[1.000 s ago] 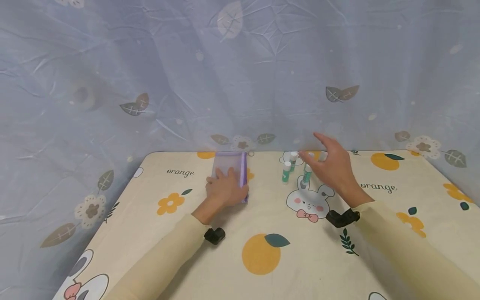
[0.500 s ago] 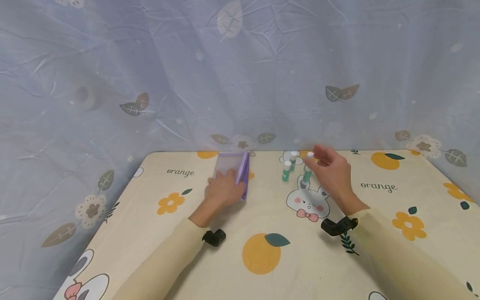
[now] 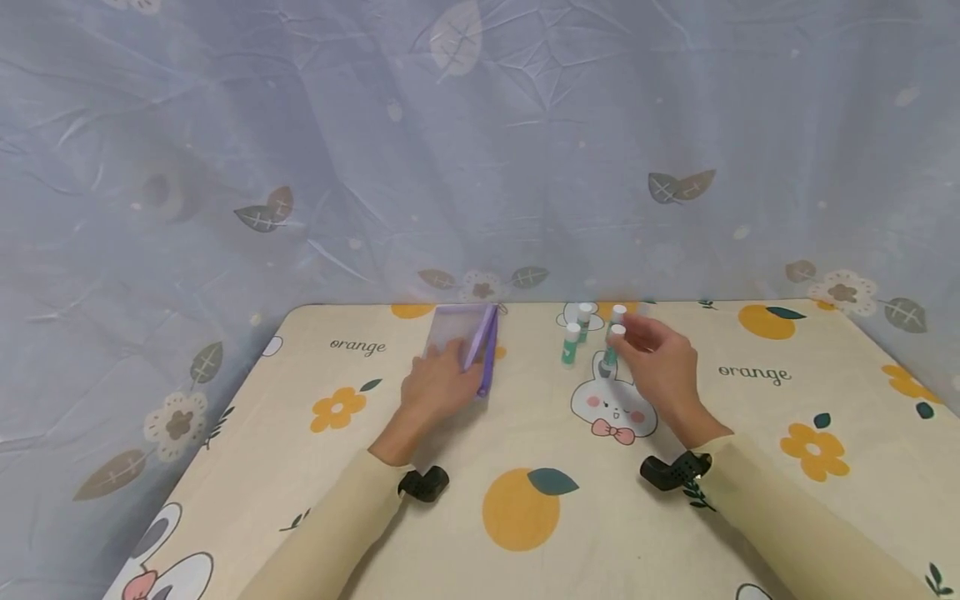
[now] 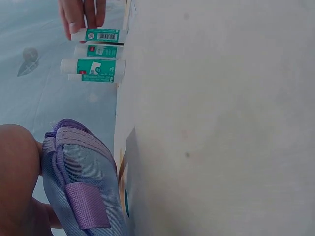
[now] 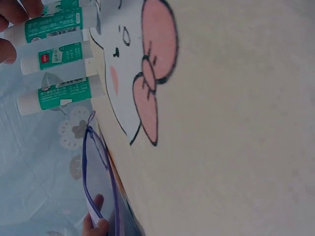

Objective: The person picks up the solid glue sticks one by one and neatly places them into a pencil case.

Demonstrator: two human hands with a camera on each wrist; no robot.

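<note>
My left hand grips a purple mesh zip pouch at its near end, fingers spread over the mesh and thumb at the open side. The pouch's mouth gapes on its right side; its purple zip edging parts in the right wrist view. Several green-and-white glue sticks stand upright in a cluster right of the pouch. With thumb and fingers, my right hand pinches the white cap of the near right glue stick. Another glue stick stands at the left, with one more behind it.
A cream tablecloth printed with oranges, flowers and rabbits covers the table. Behind its far edge hangs a grey-blue curtain with leaf prints. A black wrist camera sits on the left wrist and another on the right.
My right hand has come down and left onto a glue stick, its fingers closing in. The pouch's right side has been lifted and spread by my left hand, widening its mouth.
</note>
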